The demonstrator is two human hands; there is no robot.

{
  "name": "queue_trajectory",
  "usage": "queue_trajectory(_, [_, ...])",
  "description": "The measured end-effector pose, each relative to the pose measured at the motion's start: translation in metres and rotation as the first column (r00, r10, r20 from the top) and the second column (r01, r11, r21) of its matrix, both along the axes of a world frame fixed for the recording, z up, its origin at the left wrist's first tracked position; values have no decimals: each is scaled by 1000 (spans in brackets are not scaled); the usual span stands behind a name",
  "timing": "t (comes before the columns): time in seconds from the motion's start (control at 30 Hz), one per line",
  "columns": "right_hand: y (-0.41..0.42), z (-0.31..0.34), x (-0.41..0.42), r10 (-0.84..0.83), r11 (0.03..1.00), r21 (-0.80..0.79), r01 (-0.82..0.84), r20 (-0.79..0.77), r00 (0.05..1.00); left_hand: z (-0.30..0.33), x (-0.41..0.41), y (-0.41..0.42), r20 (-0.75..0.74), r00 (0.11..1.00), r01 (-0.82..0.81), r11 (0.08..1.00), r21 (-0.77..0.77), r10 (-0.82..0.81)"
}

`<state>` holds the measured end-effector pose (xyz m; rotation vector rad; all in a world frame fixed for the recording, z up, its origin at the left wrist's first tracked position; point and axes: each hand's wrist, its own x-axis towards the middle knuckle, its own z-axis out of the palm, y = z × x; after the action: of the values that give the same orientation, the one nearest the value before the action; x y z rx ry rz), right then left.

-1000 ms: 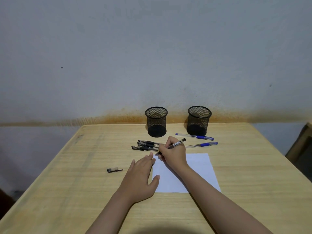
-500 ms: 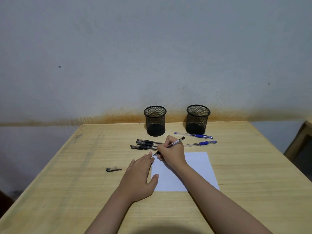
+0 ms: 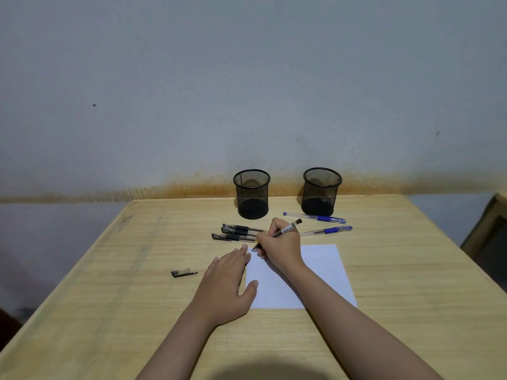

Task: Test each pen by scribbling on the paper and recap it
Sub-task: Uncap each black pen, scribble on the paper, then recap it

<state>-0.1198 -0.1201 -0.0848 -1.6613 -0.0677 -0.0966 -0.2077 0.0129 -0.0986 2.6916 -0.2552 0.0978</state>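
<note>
**Uncapped pen set to the paper's far left corner**

A black pen is pinched in the curled fingers of the right hand, its barrel slanted up and to the right and its tip set down on the paper at the far left corner. A small mark is seen on the sheet just beside the tip. The heel of the right hand is laid on the paper, and the forearm is stretched across the sheet's near right part.

The left hand is spread flat, palm down, with its fingers straight and together. It is laid on the counter along the paper's left edge, with the thumb pressed onto the sheet. Nothing is held in it.

The pen's cap is left lying on the counter, well apart to the left of the left hand.

Three black pens are laid side by side just beyond the right hand, their right ends hidden behind it. Two blue pens are placed further right: one near the held pen's top end, the other just in front of the right cup. A left cup of the same black mesh is stood beside it, both near the counter's far edge by the wall.
</note>
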Motion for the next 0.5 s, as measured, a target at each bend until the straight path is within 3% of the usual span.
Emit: queue_trajectory(0.5, [-1, -1, 0, -23, 1000, -13, 23, 12, 1000, 0, 0, 1, 1, 1000, 2, 1000, -11, -2])
